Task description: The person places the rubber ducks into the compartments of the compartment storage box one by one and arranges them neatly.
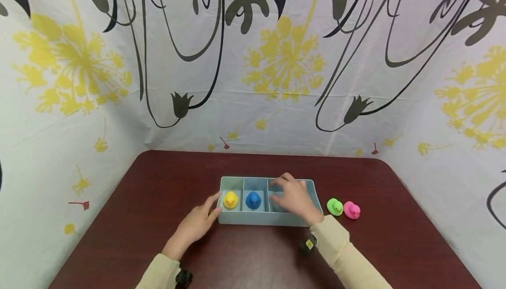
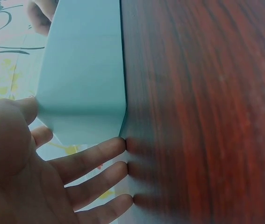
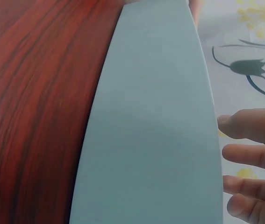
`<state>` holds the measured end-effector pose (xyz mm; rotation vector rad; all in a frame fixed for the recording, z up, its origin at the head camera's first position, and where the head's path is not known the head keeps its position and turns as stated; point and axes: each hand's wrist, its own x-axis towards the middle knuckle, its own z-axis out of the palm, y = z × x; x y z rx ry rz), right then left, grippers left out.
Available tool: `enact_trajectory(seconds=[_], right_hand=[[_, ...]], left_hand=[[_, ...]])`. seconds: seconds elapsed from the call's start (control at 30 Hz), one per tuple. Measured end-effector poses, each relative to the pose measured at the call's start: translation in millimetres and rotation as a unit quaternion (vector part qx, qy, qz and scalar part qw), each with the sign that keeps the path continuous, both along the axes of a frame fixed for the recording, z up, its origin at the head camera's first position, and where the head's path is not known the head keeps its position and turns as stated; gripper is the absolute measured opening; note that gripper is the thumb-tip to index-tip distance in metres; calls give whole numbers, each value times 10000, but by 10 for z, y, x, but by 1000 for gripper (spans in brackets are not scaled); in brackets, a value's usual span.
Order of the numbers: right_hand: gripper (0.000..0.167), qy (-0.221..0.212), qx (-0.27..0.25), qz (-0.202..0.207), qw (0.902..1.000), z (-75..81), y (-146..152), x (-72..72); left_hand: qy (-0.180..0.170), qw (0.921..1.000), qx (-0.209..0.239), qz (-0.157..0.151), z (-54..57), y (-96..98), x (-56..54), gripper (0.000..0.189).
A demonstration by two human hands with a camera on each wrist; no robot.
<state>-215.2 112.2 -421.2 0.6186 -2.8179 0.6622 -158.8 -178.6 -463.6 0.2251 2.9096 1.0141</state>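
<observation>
A light blue divided box (image 1: 261,218) lies lengthwise on the table. Its leftmost compartment holds a yellow toy duck (image 1: 230,200), and the one beside it a blue toy duck (image 1: 253,200). My left hand (image 1: 195,223) rests against the left end of the box, thumb at the rim and fingers spread along the corner. Over the right part of the box is my right hand (image 1: 294,196), palm down, its fingers spread and bent a little, nothing visible between thumb and fingertips. That hand hides part of the compartments beneath it.
Right of the box, a green toy duck (image 1: 334,207) and a pink toy duck (image 1: 352,210) stand side by side on the dark red-brown table (image 1: 178,170). A white cloth (image 1: 221,74) with flower prints hangs behind the table and along both sides.
</observation>
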Motion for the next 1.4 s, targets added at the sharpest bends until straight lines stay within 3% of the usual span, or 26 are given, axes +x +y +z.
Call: enact_trajectory(seconds=[0.67,1.4], right_hand=[[35,89,-344,-166,9992,121,335,-28],[33,263,-363,-672,9967,78,866,17]], left_hand=[[-24,10000,35,3,0,-5,-5,55],[-119,9999,47,-20,-11,0,-5,55]])
